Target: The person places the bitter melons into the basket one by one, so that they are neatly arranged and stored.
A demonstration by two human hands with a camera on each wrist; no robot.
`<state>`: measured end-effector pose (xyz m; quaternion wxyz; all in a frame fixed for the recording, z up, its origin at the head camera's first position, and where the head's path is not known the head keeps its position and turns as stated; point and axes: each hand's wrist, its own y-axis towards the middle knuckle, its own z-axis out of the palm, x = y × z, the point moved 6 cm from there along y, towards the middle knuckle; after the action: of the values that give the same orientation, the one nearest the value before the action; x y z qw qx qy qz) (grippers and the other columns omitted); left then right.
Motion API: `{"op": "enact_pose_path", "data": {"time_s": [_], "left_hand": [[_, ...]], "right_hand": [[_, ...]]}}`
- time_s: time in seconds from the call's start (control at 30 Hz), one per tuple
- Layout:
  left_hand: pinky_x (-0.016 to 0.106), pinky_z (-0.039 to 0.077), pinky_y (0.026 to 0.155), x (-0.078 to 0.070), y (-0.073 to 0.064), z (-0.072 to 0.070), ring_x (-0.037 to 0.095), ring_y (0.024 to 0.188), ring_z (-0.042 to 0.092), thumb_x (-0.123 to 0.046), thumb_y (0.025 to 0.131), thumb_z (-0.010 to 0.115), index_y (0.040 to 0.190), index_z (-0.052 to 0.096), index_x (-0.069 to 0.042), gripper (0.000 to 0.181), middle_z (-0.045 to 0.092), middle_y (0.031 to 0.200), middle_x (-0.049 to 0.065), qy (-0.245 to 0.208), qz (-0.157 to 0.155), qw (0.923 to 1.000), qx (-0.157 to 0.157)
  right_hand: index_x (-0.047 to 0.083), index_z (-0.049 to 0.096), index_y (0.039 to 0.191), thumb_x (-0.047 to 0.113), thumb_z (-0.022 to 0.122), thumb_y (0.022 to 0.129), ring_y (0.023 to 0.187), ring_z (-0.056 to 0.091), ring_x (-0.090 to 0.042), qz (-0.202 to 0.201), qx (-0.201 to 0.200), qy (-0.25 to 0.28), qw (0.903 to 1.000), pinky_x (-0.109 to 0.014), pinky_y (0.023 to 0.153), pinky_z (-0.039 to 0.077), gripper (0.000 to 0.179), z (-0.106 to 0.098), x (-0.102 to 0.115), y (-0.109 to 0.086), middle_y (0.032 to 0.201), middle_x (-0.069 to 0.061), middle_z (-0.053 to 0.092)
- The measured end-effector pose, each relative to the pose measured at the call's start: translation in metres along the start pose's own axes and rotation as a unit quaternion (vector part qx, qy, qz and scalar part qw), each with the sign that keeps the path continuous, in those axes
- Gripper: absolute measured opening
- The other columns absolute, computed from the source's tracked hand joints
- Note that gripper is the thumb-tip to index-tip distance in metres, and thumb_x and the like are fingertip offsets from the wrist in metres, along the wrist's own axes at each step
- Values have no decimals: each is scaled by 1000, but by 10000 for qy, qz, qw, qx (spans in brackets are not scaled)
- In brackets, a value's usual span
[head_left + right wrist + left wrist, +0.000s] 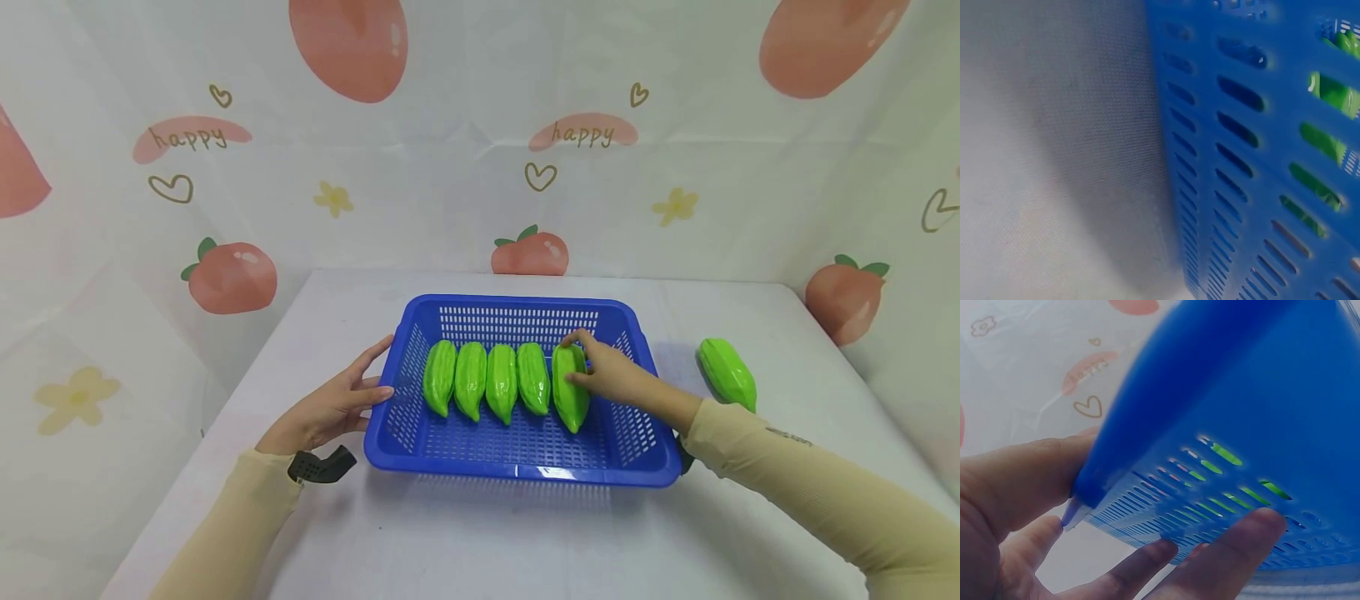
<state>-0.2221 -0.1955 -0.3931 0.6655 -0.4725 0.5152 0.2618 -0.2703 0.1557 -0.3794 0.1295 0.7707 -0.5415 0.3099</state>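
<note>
A blue plastic basket [525, 475] with slotted walls stands on the table. Inside it, several glossy green ridged gourds [502, 383] lie side by side, their pointed tips toward the near edge. The rightmost gourd [572, 404] is in the grip of my right hand [611, 375], thumb on its near part and fingers over its far end. My left hand [337, 408] holds the basket's left rim, its fingers [1222, 556] against the outside of the slotted wall. The right wrist view shows only the basket's outer wall [1210, 156], with green through the slots; the right hand's grip is hidden there.
Another green gourd [727, 372] lies on the white-covered table [480, 542], to the right of the basket and beyond the right forearm. Behind the table hangs a pale curtain [450, 183] printed with peaches, hearts and flowers.
</note>
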Motion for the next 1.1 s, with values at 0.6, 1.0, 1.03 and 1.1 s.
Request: {"op": "enact_pose_path", "data": {"time_s": [0.6, 1.0, 1.03, 1.1], "left_hand": [[52, 54, 89, 0, -1, -1, 35, 113, 63, -17, 96, 61, 151, 5, -49, 85, 31, 153, 22, -27, -9, 10000, 27], [53, 53, 90, -1, -1, -1, 36, 115, 61, -18, 96, 60, 152, 6, -48, 83, 30, 154, 22, 27, 45, 10000, 69], [53, 53, 90, 0, -1, -1, 36, 115, 61, -18, 96, 60, 152, 6, -48, 83, 30, 154, 22, 16, 39, 10000, 62], [53, 53, 90, 0, -1, -1, 36, 115, 61, -18, 96, 60, 152, 6, -48, 84, 30, 154, 22, -3, 21, 10000, 48]], "right_hand": [[-4, 36, 144, 22, 65, 91, 122, 48, -50, -78, 288, -798, 9964, -59, 99, 44, 66, 9, -1, 1, 127, -34, 54], [-2, 35, 137, 10, 63, 93, 84, 64, -27, 228, 474, 283, 9982, -29, 59, 59, 53, 12, -2, 0, 123, -36, 47], [-2, 36, 138, 11, 63, 93, 86, 64, -29, 228, 450, 205, 9985, -29, 60, 59, 54, 11, -2, 0, 124, -37, 46], [-2, 37, 139, 12, 63, 93, 93, 61, -33, 229, 392, 13, 9990, -31, 63, 59, 55, 10, -2, 0, 126, -38, 45]]}}
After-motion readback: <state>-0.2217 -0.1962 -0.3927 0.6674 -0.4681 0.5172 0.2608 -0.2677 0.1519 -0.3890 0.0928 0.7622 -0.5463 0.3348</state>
